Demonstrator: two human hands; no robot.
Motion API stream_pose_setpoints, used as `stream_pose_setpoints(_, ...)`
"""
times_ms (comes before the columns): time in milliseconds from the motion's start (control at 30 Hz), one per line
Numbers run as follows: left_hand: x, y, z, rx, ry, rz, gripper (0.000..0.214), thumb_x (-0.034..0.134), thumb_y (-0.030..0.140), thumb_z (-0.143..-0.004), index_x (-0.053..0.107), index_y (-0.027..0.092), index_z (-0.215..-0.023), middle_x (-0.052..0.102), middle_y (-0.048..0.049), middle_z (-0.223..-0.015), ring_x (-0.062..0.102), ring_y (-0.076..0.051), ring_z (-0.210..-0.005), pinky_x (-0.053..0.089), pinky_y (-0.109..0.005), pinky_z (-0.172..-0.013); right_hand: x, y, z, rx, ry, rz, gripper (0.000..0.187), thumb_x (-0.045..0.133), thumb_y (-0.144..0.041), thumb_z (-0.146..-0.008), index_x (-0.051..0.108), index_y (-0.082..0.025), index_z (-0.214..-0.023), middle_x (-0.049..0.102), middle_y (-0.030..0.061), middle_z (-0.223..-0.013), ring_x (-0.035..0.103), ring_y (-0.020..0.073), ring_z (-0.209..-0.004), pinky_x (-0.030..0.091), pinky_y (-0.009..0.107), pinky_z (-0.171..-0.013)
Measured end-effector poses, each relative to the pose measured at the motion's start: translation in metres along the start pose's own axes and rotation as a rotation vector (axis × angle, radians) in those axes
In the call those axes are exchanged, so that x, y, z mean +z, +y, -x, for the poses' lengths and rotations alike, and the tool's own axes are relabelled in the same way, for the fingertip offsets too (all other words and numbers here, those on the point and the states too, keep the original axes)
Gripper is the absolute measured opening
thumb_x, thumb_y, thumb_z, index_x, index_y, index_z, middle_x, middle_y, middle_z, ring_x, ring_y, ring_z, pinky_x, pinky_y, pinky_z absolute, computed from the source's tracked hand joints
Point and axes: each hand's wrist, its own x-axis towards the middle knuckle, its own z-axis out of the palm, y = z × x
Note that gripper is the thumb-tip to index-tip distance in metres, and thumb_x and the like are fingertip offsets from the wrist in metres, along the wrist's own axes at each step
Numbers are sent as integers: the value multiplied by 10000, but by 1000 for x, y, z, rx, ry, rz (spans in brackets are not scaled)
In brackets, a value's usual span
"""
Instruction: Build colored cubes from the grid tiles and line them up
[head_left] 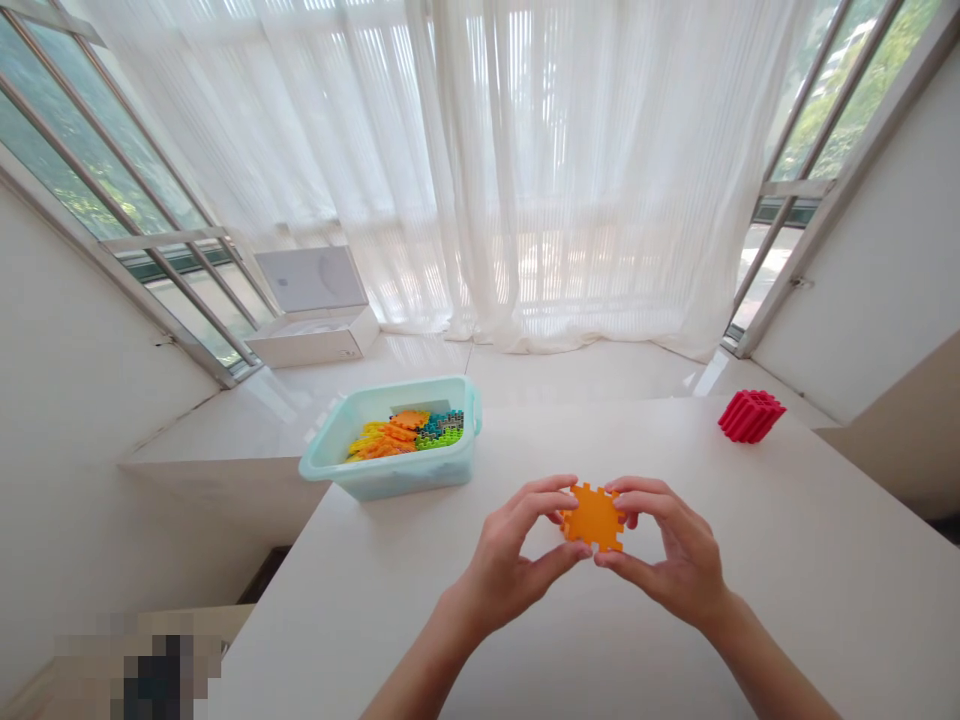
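An orange toothed building piece (594, 517) is held just above the white table (787, 580), near its middle. My left hand (510, 560) pinches its left side with thumb and fingers. My right hand (671, 560) grips its right side in the same way. Both hands are closed on the piece. A pale green plastic bin (390, 470) stands at the table's far left corner and holds several orange, green and blue pieces (405, 433). A red cube (751, 415) built of such pieces sits at the far right of the table.
Beyond the table runs a white sill with an open white box (315, 320) on it. Sheer white curtains (525, 170) cover the windows behind. The table's left edge drops to the floor beside a blurred patch at the lower left.
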Motion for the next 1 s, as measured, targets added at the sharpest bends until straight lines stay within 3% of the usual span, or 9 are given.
stream_pose_setpoints(100, 2, -7, 0, -146, -22, 160, 223, 696, 184, -845, 652, 199, -1064, 601, -122, -1302, 692, -178, -957, 617, -323, -830, 1, 5, -3, -12, -35, 59, 414, 807, -281, -752, 591, -284, -1105, 648, 94, -1083, 664, 245, -892, 604, 360, -644)
stream_pose_setpoints(267, 5, -19, -1, -311, 6, 364, 241, 640, 205, -887, 669, 191, -1126, 559, -137, -1340, 647, -247, -1121, 608, -388, -908, 4, 14, -4, -39, -45, 120, 220, 748, -263, -812, 635, -276, -999, 654, 60, -974, 672, 226, -853, 600, 364, -716)
stream_pose_setpoints(433, 12, -28, 0, -277, -27, 291, 439, 776, 197, -762, 662, 221, -1184, 562, -113, -1319, 617, -256, -1150, 577, -415, -960, 10, 20, -2, -23, -20, 119, 175, 726, -237, -835, 643, -248, -988, 645, 46, -899, 647, 182, -730, 582, 331, -654)
stream_pose_setpoints(533, 13, -34, 0, -285, -10, 209, 430, 790, 199, -741, 673, 221, -1154, 598, -98, -1279, 612, -249, -1152, 555, -404, -974, 10, 23, -2, -15, -66, 73, 161, 682, -198, -870, 641, -244, -1019, 649, 43, -894, 639, 169, -724, 575, 317, -644)
stream_pose_setpoints(667, 10, -37, -1, -318, -38, 132, 443, 756, 197, -769, 632, 218, -1194, 636, -89, -1251, 619, -240, -1128, 510, -417, -1002, 4, 31, -3, 82, -154, 38, 267, 659, -202, -876, 627, -262, -1133, 649, 67, -1056, 648, 180, -798, 590, 355, -717)
stream_pose_setpoints(800, 9, -37, -2, -318, -130, 98, 468, 733, 204, -791, 588, 238, -1235, 663, -57, -1203, 596, -227, -1150, 438, -409, -1062, -2, 40, -5, 235, -278, -11, 454, 687, -251, -840, 557, -290, -1273, 573, 79, -1311, 632, 228, -1036, 577, 416, -865)
stream_pose_setpoints(1000, 12, -47, 0, -306, -249, 71, 438, 674, 217, -840, 551, 250, -1258, 643, -56, -1235, 590, -220, -1152, 432, -380, -1045, -5, 48, -5, 361, -473, -78, 433, 708, -306, -815, 597, -301, -1233, 664, 38, -1221, 618, 246, -1112, 517, 444, -972)
